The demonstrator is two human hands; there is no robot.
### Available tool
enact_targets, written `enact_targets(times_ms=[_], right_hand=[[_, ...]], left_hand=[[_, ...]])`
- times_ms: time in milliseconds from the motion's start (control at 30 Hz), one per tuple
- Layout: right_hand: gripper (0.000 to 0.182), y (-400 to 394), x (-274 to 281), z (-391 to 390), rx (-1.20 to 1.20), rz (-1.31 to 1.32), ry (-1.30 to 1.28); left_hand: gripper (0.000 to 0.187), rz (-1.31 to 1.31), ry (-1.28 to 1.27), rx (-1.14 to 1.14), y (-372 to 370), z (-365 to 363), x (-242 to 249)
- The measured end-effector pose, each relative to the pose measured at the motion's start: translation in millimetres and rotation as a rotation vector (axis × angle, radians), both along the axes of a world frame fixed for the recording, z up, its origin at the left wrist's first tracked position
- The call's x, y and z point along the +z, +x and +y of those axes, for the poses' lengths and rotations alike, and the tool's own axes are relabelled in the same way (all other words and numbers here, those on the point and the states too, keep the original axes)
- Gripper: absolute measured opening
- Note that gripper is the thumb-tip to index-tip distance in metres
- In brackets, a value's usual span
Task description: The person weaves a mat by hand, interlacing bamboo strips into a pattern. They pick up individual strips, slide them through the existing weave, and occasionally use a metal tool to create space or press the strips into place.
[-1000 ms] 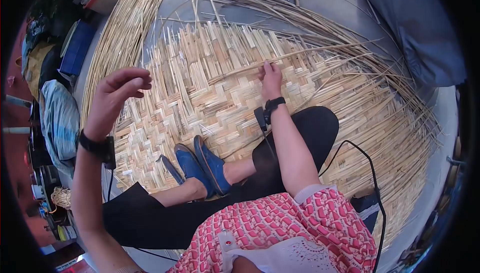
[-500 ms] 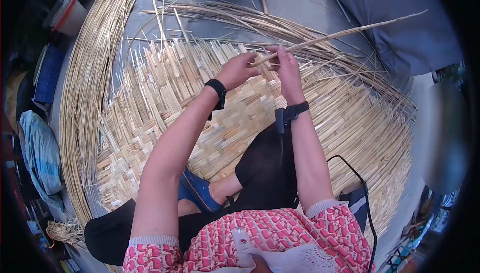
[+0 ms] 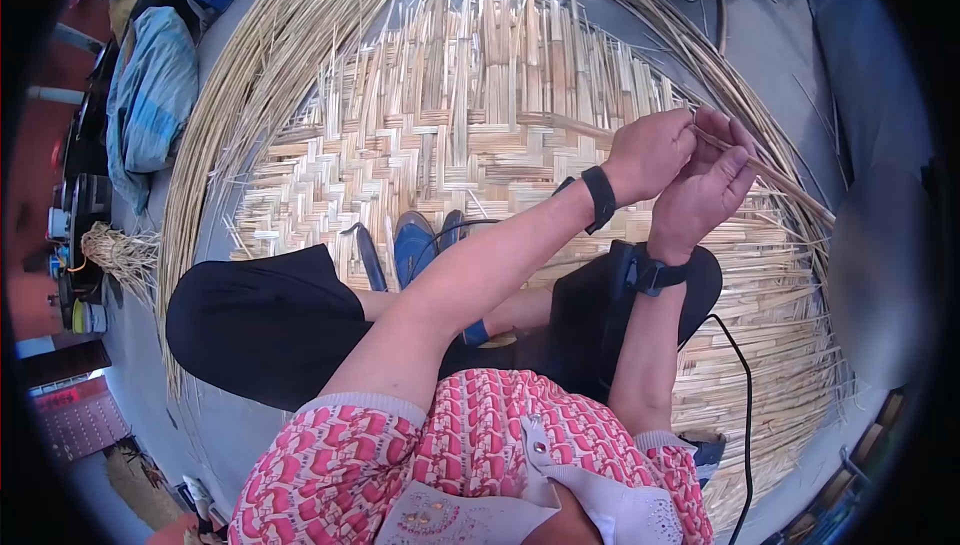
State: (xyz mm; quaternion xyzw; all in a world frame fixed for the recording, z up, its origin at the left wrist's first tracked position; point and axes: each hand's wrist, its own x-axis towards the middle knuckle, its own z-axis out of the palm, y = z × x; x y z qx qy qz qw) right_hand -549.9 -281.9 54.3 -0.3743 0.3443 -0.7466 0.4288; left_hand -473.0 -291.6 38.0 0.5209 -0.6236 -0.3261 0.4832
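While a reed (image 3: 800, 194) is being clasped in the closed left hand (image 3: 648, 155) and supported by the half-curled right hand (image 3: 702, 195), above the right part of the mat (image 3: 400, 155), the mat is being flanked by bundled stalks (image 3: 270, 85) on the grey floor (image 3: 130, 345); a blue sack (image 3: 152, 95) is being seen leftward.

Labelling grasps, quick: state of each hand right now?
Left hand: closed on a long, thin tan cane strip.
Right hand: fingers half-curled, palm up, strip across them; whether shut on it, can't tell.
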Motion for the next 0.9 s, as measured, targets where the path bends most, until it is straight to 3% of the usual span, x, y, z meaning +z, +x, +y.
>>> enact_targets(times_ms=[33,67,100,133,200,267,333,400,433,467,533,567,600,667,733,767,800,867,900], right_hand=[[0.036,6,-6,3,0.077,-0.070,0.014],[0.035,13,-11,6,0.158,-0.143,0.029],[0.031,19,-6,11,0.203,-0.342,0.147],[0.031,18,-18,10,0.218,-0.343,0.159],[0.028,12,-41,5,0.511,-0.660,0.169],[0.025,2,-45,9,0.585,-0.688,0.138],[0.025,6,-8,25,0.374,-0.246,0.275],[0.026,16,3,37,0.304,-0.222,0.288],[0.027,19,8,43,0.240,-0.203,0.307],[0.026,25,16,45,0.192,-0.363,0.329],[0.025,-8,-18,47,0.824,-1.281,0.127],[0.023,-1,-9,59,0.711,-1.277,0.191],[0.026,2,-22,66,0.781,-1.174,0.095],[0.032,20,-49,74,0.385,-1.060,0.325],[0.045,33,-86,81,0.275,-1.004,0.564],[0.049,37,-106,89,0.410,-0.937,0.657],[0.053,40,-120,101,0.548,-0.866,0.751],[0.053,54,-122,127,0.995,-0.449,1.085],[0.046,61,-110,137,1.275,-0.238,1.041]], left_hand=[[0.022,0.285,-0.018,0.036,4,3,-8],[0.022,0.277,-0.020,0.061,11,9,-17],[0.021,0.596,0.132,-0.017,18,16,-25],[0.021,0.922,0.287,-0.100,23,25,-26],[0.022,0.958,0.277,-0.100,38,42,-30],[0.020,0.646,0.192,-0.223,45,51,-32],[0.017,0.512,0.141,-0.212,47,49,-38],[0.016,-0.081,0.068,-0.087,50,50,-33],[0.019,0.158,-0.064,-0.022,42,48,-37],[0.019,0.172,-0.059,-0.037,40,45,-43],[0.023,0.822,0.211,0.078,61,37,-57],[0.029,0.951,0.187,0.065,77,36,-60],[0.039,1.076,0.155,0.031,96,27,-59],[0.063,1.182,0.058,-0.079,106,14,-16],[0.071,0.813,0.164,-0.011,138,-11,-25],[0.069,0.484,0.279,0.068,147,-19,-31],[0.062,0.091,0.381,-0.001,160,-31,-54],[0.041,-0.633,0.524,-0.096,164,-46,-120],[0.029,-0.738,0.603,-0.122,155,-44,-134]])
